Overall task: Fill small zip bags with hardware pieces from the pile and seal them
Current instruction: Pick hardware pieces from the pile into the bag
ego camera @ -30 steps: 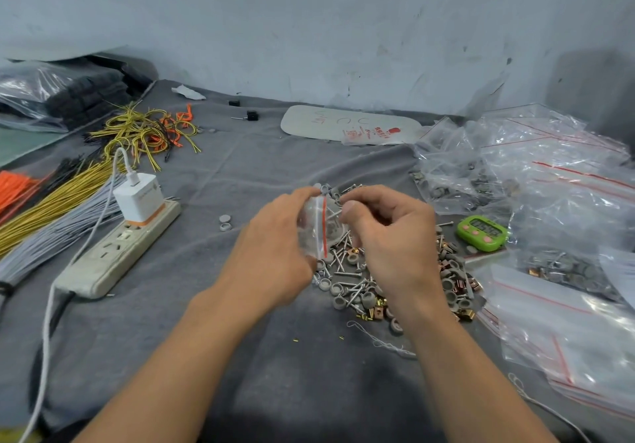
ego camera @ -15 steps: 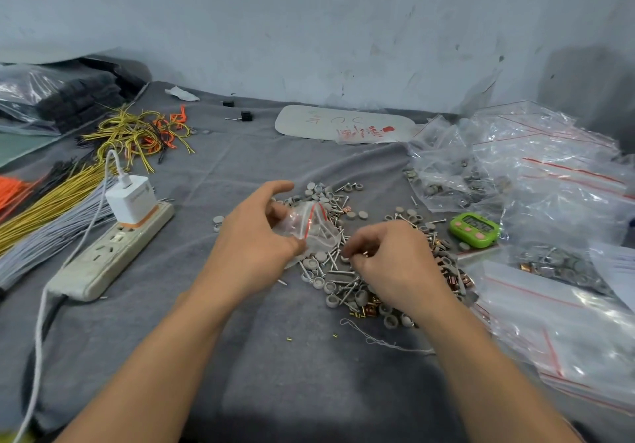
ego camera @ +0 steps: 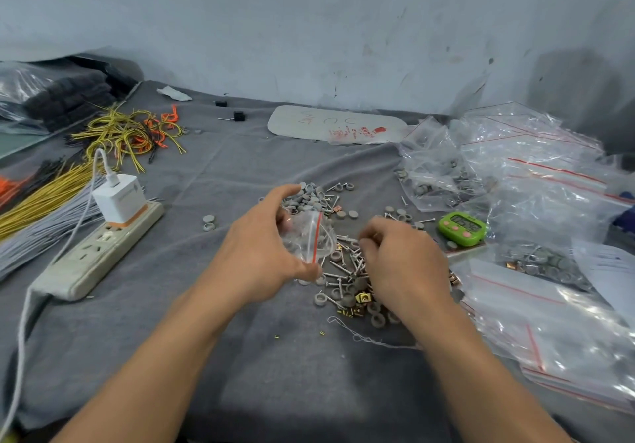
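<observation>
At the far left edge, bundles of yellow and grey wires [ego camera: 41,202] lie across a grey cloth [ego camera: 213,350] that covers the work surface. Just right of them sits a beige power strip [ego camera: 99,250] with a white USB charger [ego camera: 118,198] plugged into it, its white cable looping up and away.

Near the middle, the left hand [ego camera: 261,246] grips a small zip bag [ego camera: 311,236], thumb below and fingers curled over the top. The bag is clear with a red seal stripe and is held just above the near left side of the hardware pile [ego camera: 347,271]. The pile is a loose scatter of grey round caps, thin screws and small brass pieces on the cloth.

The right hand [ego camera: 402,260] hovers low over the pile's right side, back upward, fingers curled down and inward; whether they pinch a piece cannot be told from this angle.

Further right lies a green digital timer [ego camera: 462,229]. Beyond it, a heap of clear zip bags [ego camera: 549,202] with red stripes fills the right side, several holding hardware.
</observation>
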### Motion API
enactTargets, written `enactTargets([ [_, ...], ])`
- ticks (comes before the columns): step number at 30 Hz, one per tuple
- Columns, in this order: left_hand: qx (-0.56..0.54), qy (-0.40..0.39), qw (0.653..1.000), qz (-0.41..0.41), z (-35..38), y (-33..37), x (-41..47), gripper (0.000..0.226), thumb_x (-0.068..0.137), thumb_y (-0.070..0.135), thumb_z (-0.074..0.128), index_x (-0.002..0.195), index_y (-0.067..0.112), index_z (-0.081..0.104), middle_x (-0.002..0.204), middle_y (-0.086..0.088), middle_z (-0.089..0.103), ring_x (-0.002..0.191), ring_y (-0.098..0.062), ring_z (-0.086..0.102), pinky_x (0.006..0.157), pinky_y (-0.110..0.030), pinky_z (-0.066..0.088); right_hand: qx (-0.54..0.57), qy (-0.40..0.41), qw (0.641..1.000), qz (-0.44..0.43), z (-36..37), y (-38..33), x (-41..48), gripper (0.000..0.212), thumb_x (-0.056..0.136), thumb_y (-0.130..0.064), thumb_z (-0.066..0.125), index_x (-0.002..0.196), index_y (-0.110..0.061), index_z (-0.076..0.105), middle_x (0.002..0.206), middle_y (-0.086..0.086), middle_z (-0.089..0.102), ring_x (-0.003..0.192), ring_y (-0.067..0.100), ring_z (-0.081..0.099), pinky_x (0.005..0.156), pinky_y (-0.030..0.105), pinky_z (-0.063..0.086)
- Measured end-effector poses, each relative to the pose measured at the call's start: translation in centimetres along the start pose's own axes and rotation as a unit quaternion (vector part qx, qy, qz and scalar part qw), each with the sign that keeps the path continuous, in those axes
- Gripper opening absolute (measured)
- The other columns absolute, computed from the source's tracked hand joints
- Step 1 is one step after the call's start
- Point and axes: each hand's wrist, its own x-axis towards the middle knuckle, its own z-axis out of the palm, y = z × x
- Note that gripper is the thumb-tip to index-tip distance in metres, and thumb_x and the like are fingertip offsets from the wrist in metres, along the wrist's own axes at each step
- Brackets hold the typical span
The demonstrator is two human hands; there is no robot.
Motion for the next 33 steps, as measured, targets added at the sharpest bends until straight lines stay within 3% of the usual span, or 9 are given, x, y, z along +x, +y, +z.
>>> enactTargets([
  [4,0.039,-0.003,0.999,0.011,0.6,0.3,-0.2,0.115,0.046,0.035,0.096,0.144,0.049,0.038,0.093,0.015,0.052,0.081,0.002,0.055,0.062,-0.009,0.035,0.096,0.1,0.989,-0.047,-1.5,-0.6,-0.2,0.008,0.088,-0.029,0.069,0.089,-0.034,0.075,0.079,-0.014,0.074,0.077,0.017,0.067,0.07,0.032,0.052],
  [10,0.043,0.003,0.998,0.046,1.1,0.4,-0.5,0.1,0.048,0.022,0.092,0.139,0.039,0.055,0.115,0.021,0.057,0.097,0.001,0.053,0.074,0.001,0.033,0.207,-0.07,0.957,-0.188,-0.3,-3.3,-0.5,0.021,0.088,-0.016,0.066,0.098,-0.03,0.079,0.079,-0.011,0.075,0.076,0.01,0.067,0.076,0.034,0.054],
  [13,0.035,0.036,0.998,0.038,0.9,0.2,-0.5,0.083,0.053,0.018,0.09,0.127,0.043,0.062,0.113,0.019,0.06,0.097,-0.001,0.055,0.075,0.004,0.031,0.321,-0.09,0.931,-0.148,-0.4,-2.9,0.2,0.041,0.087,0.001,0.056,0.102,-0.026,0.082,0.09,-0.014,0.079,0.088,0.001,0.073,0.086,0.027,0.059],
  [16,0.031,0.054,0.997,0.04,0.6,0.2,-0.6,0.071,0.059,0.022,0.091,0.121,0.045,0.065,0.107,0.017,0.062,0.092,0.0,0.054,0.075,0.004,0.032,0.402,-0.068,0.91,-0.078,-1.2,-1.6,1.0,0.046,0.088,0.008,0.053,0.089,-0.027,0.083,0.084,-0.013,0.079,0.081,0.007,0.076,0.073,0.024,0.059],
  [19,0.008,0.055,0.998,0.029,0.2,0.1,-0.6,0.06,0.063,0.031,0.092,0.114,0.047,0.064,0.105,0.015,0.063,0.094,-0.001,0.057,0.074,-0.001,0.035,0.277,-0.031,0.96,-0.034,-1.5,0.2,1.5,0.046,0.088,0.002,0.058,0.073,-0.037,0.079,0.071,-0.021,0.074,0.068,-0.002,0.07,0.061,0.013,0.048],
  [21,-0.003,0.056,0.998,0.019,-0.1,0.1,-0.5,0.056,0.065,0.036,0.09,0.115,0.045,0.065,0.104,0.017,0.063,0.094,0.005,0.055,0.072,-0.001,0.035,0.136,-0.081,0.987,-0.041,-1.4,0.8,1.3,0.034,0.087,-0.011,0.066,0.073,-0.038,0.079,0.064,-0.027,0.069,0.06,-0.006,0.064,0.051,0.007,0.041],
  [24,-0.012,0.063,0.998,0.015,-0.2,0.3,-0.5,0.056,0.065,0.039,0.089,0.116,0.045,0.065,0.104,0.019,0.063,0.093,0.008,0.055,0.073,0.003,0.033,0.114,-0.196,0.973,-0.04,-0.8,0.5,0.5,0.006,0.078,-0.034,0.08,0.078,-0.039,0.079,0.06,-0.026,0.066,0.056,-0.006,0.062,0.046,0.006,0.037],
  [29,-0.004,0.056,0.998,0.016,0.0,0.5,-0.6,0.055,0.067,0.04,0.088,0.117,0.045,0.065,0.106,0.018,0.063,0.096,-0.001,0.057,0.074,-0.004,0.034,0.056,-0.236,0.969,-0.055,-0.3,-0.3,-0.2,0.01,0.076,-0.041,0.083,0.079,-0.034,0.077,0.06,-0.028,0.053,0.046,0.01,0.067,0.051,0.02,0.044],
  [33,-0.001,0.054,0.998,0.015,0.1,0.5,-0.6,0.054,0.067,0.04,0.087,0.116,0.046,0.065,0.106,0.019,0.064,0.095,-0.001,0.059,0.073,-0.004,0.035,0.018,-0.226,0.973,-0.041,-0.3,-0.1,-0.3,0.017,0.076,-0.039,0.081,0.071,-0.026,0.07,0.06,-0.013,0.066,0.051,0.01,0.067,0.048,0.02,0.044],
])
